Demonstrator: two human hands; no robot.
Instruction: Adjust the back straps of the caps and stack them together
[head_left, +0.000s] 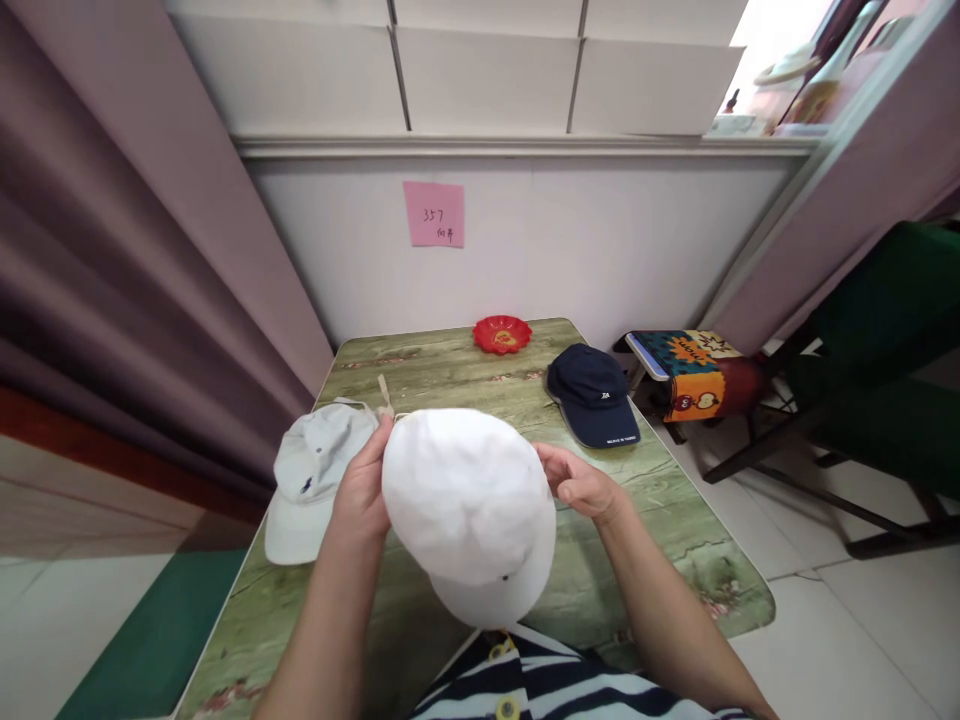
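Observation:
A white cap [469,495] is held up over the near middle of the table, its brim toward my body. My left hand [367,480] grips its left edge; the fingertips are hidden behind the cap. On the other side, my right hand [576,478] has its fingers curled at the cap's right edge, partly behind it. A light grey cap [319,455] with a small dark logo lies on the table just left of my left hand. Farther right, a navy cap [592,390] with a white logo rests near the table's right edge.
The wood-patterned table [675,540] stands against a white wall. A red scalloped dish [502,334] sits at its back edge. To the right are a stool with a patterned cover [694,370] and a dark green chair [885,330]. A purple curtain [150,250] hangs at left.

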